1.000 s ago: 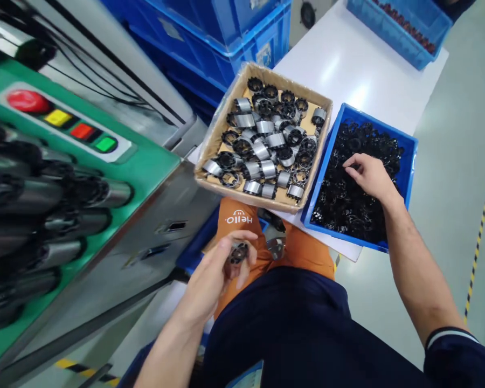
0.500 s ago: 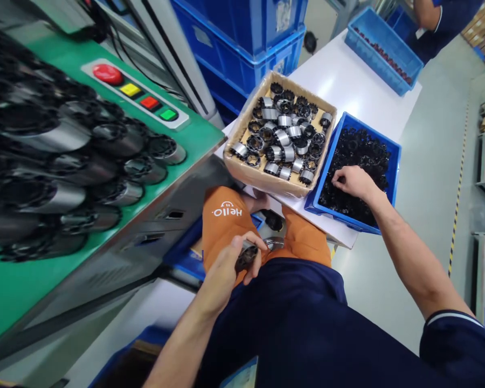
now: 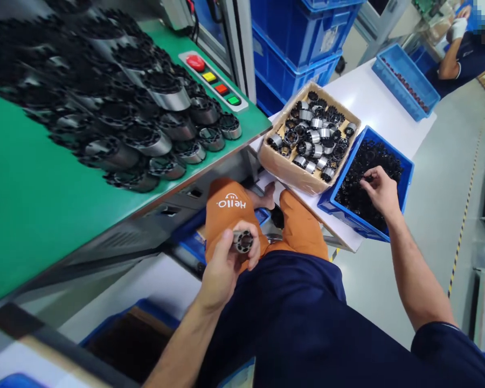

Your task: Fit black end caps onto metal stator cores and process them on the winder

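Note:
My left hand, in front of my lap, has its fingers wrapped round a slotted metal stator core. The core's open end faces up, and its far side is hidden by my fingers. Over a blue bin on the right is my right hand, thumb and fingertips brought together in a pinch. Loose black plastic parts fill that bin. Whatever is between the fingertips cannot be told from the dark parts behind. Beside the bin, a cardboard box holds many metal cores with black toothed ends.
At left, a green bench carries stacked rows of cores and a button panel. Blue crates stand behind. A lighter blue bin sits on the white table, with a co-worker beyond it.
The view has swung left, showing more of the green bench. My left hand has turned the core so its slotted end shows. My right hand has lifted slightly among the black parts.

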`<state>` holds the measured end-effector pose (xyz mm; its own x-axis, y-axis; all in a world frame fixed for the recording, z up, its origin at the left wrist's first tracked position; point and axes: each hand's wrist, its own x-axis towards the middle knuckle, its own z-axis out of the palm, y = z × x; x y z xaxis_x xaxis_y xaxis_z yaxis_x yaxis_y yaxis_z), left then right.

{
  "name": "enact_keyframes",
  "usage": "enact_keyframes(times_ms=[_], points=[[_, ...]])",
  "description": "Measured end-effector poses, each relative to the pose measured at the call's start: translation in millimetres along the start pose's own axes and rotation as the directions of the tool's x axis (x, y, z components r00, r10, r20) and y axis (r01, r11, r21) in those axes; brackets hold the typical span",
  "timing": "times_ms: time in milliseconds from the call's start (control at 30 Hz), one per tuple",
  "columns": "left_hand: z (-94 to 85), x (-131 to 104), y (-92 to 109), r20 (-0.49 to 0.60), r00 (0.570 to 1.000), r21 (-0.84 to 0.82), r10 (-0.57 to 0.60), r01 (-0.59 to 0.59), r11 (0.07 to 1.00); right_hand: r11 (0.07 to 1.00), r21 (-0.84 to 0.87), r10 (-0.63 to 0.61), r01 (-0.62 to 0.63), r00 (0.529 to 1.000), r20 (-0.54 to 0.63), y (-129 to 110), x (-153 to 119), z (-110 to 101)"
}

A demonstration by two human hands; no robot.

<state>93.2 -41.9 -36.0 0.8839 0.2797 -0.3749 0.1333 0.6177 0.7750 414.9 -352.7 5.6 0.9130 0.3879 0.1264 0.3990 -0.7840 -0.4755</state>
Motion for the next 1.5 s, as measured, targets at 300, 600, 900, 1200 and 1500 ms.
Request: enact_keyframes(times_ms=[300, 600, 900, 1200, 1500], points=[[66.7, -18, 35, 0.052, 0.961, 0.074, 0.273, -0.277, 0.958, 0.569, 0.695, -0.523, 0.439, 0.846, -0.106, -172, -94, 14], [93.3, -29, 43, 0.06, 0.924, 0.217, 0.377, -0.38, 0.899, 0.526, 0.744, -0.398, 0.413, 0.892, -0.214, -204, -101, 44], [106.8, -38, 37, 0.033, 0.909, 0.276, 0.415, -0.407, 0.871, 0.52, 0.738, -0.406, 0.431, 0.884, -0.23, -198, -105, 38], [102.8, -48, 25, -0.014, 0.895, 0.237, 0.445, -0.43, 0.871, 0.472, 0.698, -0.526, 0.539, 0.807, -0.267, -194, -107, 38], [90.0, -68, 17, -0.016, 0.897, 0.201, 0.442, -0.431, 0.88, 0.387, 0.687, -0.64, 0.615, 0.716, -0.28, -204, -112, 38]])
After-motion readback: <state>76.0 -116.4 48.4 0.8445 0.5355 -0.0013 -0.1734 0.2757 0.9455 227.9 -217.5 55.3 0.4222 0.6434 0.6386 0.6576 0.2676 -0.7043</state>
